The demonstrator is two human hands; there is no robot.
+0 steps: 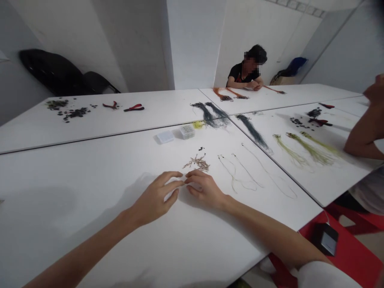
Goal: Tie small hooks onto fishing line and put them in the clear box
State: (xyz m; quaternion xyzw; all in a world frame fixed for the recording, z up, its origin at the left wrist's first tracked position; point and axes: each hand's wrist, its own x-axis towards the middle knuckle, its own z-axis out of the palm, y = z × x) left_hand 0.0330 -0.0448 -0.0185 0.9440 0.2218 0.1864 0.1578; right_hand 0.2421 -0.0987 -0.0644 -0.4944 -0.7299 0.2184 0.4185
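Note:
My left hand (160,196) and my right hand (205,188) meet at the fingertips above the white table (144,248). Their fingers are bent around one tiny spot; whatever they pinch there is too small to make out. Just beyond the fingertips lies a loose pile of small brownish metal pieces (199,163), with a few tiny black bits (201,149) behind it. To the right of my right hand, thin pale cords (249,176) with small dark ends are spread on the tabletop.
Two small clear plastic boxes (165,137) stand beyond the pile, near dark thread bundles (210,114). Farther left are red-handled pliers (135,107) and dark pieces (76,114). Green bundles (312,148) lie right, beside another person's arm (366,124). A person (244,74) sits across the table.

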